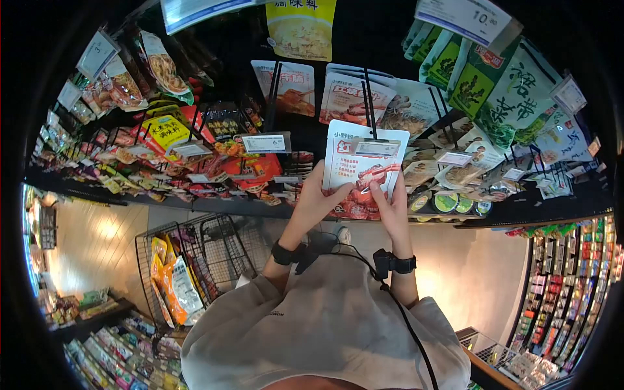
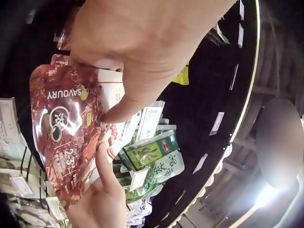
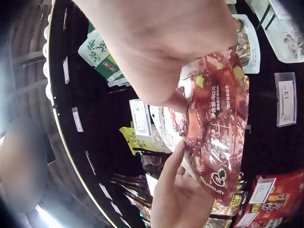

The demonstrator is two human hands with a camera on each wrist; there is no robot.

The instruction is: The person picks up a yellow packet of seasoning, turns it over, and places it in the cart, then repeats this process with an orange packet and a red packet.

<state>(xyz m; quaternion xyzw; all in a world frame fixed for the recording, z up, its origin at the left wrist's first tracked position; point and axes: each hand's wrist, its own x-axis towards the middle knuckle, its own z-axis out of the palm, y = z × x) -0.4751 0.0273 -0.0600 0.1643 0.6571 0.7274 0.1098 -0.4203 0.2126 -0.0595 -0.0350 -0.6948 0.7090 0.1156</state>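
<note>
A white and red seasoning pouch (image 1: 364, 153) is held upright in front of the shelf, between both hands. My left hand (image 1: 323, 200) grips its left side, thumb lying on the printed front. On the right side my right hand (image 1: 394, 209) grips it the same way, thumb also on the front. The two thumbs come close together over the food picture. In the right wrist view, the lower red part of the pouch (image 3: 216, 128) bulges slightly and shows its printed text. A shelf price tag (image 1: 377, 147) overlaps the pouch's upper part in the head view.
Matching pouches (image 1: 356, 97) hang on hooks behind, beside green seaweed packs (image 1: 497, 84). Packets in red and yellow (image 1: 166, 135) fill the left shelf. A wire shopping cart (image 1: 224, 244) holding an orange and white bag (image 1: 179, 289) stands at lower left.
</note>
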